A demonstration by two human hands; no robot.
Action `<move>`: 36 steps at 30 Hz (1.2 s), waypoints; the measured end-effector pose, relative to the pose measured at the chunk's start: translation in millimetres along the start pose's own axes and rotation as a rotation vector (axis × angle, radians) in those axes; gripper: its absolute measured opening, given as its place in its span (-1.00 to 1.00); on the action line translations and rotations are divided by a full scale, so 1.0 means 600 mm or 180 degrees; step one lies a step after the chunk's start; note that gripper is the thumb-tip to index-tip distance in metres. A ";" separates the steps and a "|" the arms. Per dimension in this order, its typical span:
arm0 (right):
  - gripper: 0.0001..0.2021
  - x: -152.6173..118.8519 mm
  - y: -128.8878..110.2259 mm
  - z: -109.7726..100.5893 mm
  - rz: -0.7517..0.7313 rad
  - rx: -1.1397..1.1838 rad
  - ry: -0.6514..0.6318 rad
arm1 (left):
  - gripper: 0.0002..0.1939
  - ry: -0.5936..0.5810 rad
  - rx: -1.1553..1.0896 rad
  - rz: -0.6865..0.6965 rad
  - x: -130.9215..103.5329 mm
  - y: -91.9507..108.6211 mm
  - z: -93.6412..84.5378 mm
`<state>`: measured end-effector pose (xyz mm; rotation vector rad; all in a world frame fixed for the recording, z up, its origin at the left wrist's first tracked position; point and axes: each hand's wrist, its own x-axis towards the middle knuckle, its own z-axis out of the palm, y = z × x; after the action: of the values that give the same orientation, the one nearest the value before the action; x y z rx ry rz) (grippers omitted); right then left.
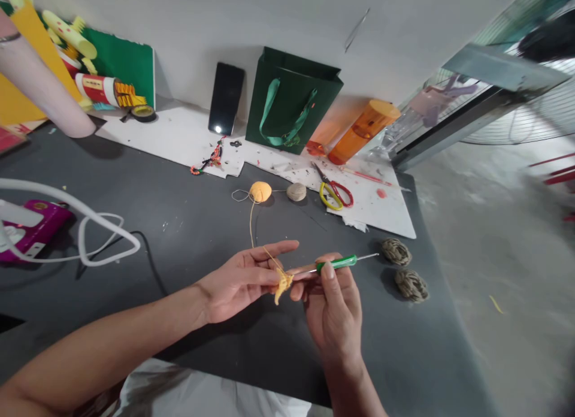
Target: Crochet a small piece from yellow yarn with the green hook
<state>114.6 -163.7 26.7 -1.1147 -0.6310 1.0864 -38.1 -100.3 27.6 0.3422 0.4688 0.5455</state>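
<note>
Between thumb and fingers, my left hand (242,284) pinches a small yellow crochet piece (283,285), its index finger stretched out with yarn running over it. My right hand (335,303) grips a crochet hook (338,264) with a green handle; the hook's left end meets the crochet piece. A thin yellow strand runs from my left hand up to a yellow yarn ball (260,192) on the dark table. Right of that ball sits a small beige yarn ball (296,192).
Scissors (335,192) with red and yellow handles lie on a white board (386,210). Two grey-green yarn bundles (396,251) rest at the right. Behind stand a dark green bag (291,105), a phone (226,98) and an orange container (363,129). A white cable loops at the left.
</note>
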 end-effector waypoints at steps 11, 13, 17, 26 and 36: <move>-0.68 0.001 -0.002 0.000 -0.0042 0.0007 -0.0050 | -0.55 0.0116 0.0337 0.0086 -0.001 0.001 0.003; -0.68 0.002 0.000 -0.001 -0.0031 0.0001 -0.0052 | -0.58 0.0182 0.0485 0.0114 0.000 0.000 0.006; -0.69 0.006 0.005 -0.003 0.0055 -0.0014 -0.0036 | -0.60 0.0319 0.0671 0.0111 0.001 -0.003 0.006; -0.70 0.010 0.011 -0.003 0.0176 -0.0125 0.0043 | -0.67 0.0406 0.0734 0.0067 0.005 -0.008 -0.005; -0.70 0.012 0.008 0.001 0.0193 -0.0219 -0.0104 | -0.70 0.0421 0.0751 0.0062 0.005 -0.008 -0.004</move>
<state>115.2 -156.6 21.5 -1.1839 -0.6682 1.1440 -35.2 -101.8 22.3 0.5390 0.6606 0.5349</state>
